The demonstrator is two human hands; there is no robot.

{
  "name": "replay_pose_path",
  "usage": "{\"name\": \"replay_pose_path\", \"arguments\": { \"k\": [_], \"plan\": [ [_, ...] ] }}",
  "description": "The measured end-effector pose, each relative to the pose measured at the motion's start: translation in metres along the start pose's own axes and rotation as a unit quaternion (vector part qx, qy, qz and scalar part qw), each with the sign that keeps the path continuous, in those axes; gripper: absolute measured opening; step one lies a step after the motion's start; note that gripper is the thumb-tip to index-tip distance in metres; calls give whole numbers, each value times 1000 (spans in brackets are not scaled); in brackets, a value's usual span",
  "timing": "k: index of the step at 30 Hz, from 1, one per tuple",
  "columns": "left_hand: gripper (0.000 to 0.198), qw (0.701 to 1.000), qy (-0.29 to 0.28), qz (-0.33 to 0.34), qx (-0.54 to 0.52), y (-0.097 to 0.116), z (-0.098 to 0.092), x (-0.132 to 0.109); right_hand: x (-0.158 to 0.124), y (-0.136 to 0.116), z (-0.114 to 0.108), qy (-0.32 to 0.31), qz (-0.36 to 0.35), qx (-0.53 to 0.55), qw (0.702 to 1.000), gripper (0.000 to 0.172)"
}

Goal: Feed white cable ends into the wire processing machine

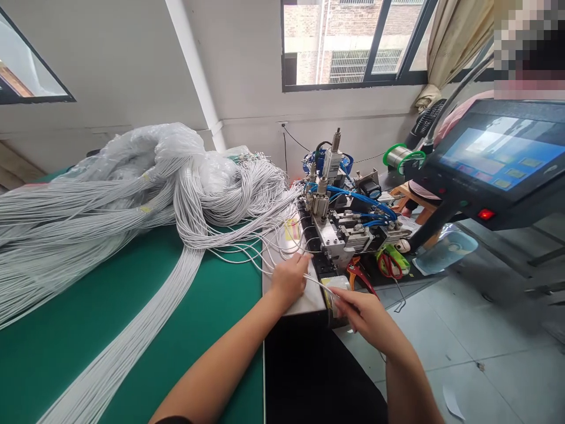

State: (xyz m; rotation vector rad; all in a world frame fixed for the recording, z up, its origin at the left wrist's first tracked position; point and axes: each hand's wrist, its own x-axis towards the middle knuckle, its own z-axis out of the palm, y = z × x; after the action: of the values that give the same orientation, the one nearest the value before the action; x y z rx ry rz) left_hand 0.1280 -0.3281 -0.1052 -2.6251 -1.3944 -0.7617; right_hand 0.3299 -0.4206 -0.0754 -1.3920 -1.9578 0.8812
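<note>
My left hand (289,281) is closed at the front edge of the bench machine (342,227), with its fingers pinched around a white cable. To its right, my right hand (362,315) grips a thin white cable (318,282) that stretches between the two hands. Which cable ends lie inside the fingers is too small to make out. Other loose white cables (238,259) curve from the large bundle (192,221) toward my left hand and the machine. Below the machine, a small block with yellow tape (338,285) sits behind my right hand's fingers.
Plastic-wrapped cable bundles (123,171) cover much of the green table (220,330). Right of the machine are red-handled pliers (362,277), red scissors (388,263), a wire spool (399,156) and a touchscreen (503,150). Another person sits behind the screen.
</note>
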Motion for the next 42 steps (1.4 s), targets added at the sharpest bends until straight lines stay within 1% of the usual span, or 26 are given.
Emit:
{"name": "replay_pose_path", "arguments": {
  "k": [2, 3, 4, 5, 6, 8, 10, 11, 12, 13, 14, 15, 17, 20, 22, 24, 26, 28, 30, 34, 37, 39, 42],
  "plan": [
    [31, 993, 3, 117, -7, 2, -1, -1, 4, -3, 7, 14, -13, -16, 1000, 30],
    [28, 987, 2, 160, -6, 4, -2, -2, 7, -6, 11, 14, -18, -22, 1000, 29],
    [25, 983, 5, 181, -4, 5, -3, -2, 9, -9, 15, 11, -21, -27, 999, 29],
    [22, 984, 11, 177, 1, 6, -3, -3, 11, -11, 17, 8, -24, -29, 999, 28],
    [22, 989, 19, 150, 6, 7, -4, -3, 13, -14, 19, 7, -27, -30, 999, 27],
    [23, 998, 30, 58, 18, 8, -4, -2, 15, -16, 19, 14, -31, -29, 999, 25],
    [23, 999, 18, -30, 31, 7, -3, -1, 15, -14, 16, 23, -29, -33, 999, 25],
    [22, 997, 7, -62, 37, 7, -2, 0, 15, -11, 13, 27, -27, -37, 999, 26],
    [20, 996, -4, -80, 42, 6, -1, 0, 14, -8, 11, 33, -24, -40, 998, 28],
    [19, 995, -11, -84, 44, 5, 0, 0, 12, -4, 8, 40, -20, -44, 998, 30],
    [17, 996, -13, -71, 44, 4, 1, 1, 11, -1, 5, 47, -15, -47, 998, 31],
    [17, 998, -9, -46, 40, 3, 1, 1, 10, 1, 3, 53, -10, -50, 997, 32],
    [19, 999, 1, 36, 26, 3, 1, 0, 9, 4, 2, 65, -2, -58, 996, 34],
    [23, 986, 3, 165, 4, 4, -3, -1, 10, 2, 5, 70, -15, -63, 995, 32],
    [23, 977, 2, 213, 2, 5, -6, -3, 11, -3, 10, 57, -37, -55, 996, 30],
    [23, 979, 10, 203, 9, 6, -8, -3, 12, -8, 12, 43, -55, -44, 997, 29],
    [26, 988, 21, 154, 15, 6, -7, -4, 13, -10, 12, 46, -58, -34, 997, 27],
    [29, 994, 22, 105, 13, 5, -5, -3, 12, -8, 8, 66, -51, -28, 996, 27],
    [28, 996, 8, 88, 5, 4, -4, -2, 11, -4, 3, 93, -40, -21, 995, 26],
    [17, 990, -46, 132, -20, 3, -3, -1, 9, 6, -7, 139, -9, 5, 990, 23],
    [21, 983, -76, 165, -36, 3, -6, -1, 11, 15, -9, 171, 33, 67, 982, 24],
    [21, 982, -73, 171, -45, 3, -7, -1, 15, 22, -6, 197, 65, 133, 969, 28],
    [19, 983, -42, 169, -54, 3, -8, -2, 22, 31, 1, 253, 100, 230, 935, 34]
  ]
}}
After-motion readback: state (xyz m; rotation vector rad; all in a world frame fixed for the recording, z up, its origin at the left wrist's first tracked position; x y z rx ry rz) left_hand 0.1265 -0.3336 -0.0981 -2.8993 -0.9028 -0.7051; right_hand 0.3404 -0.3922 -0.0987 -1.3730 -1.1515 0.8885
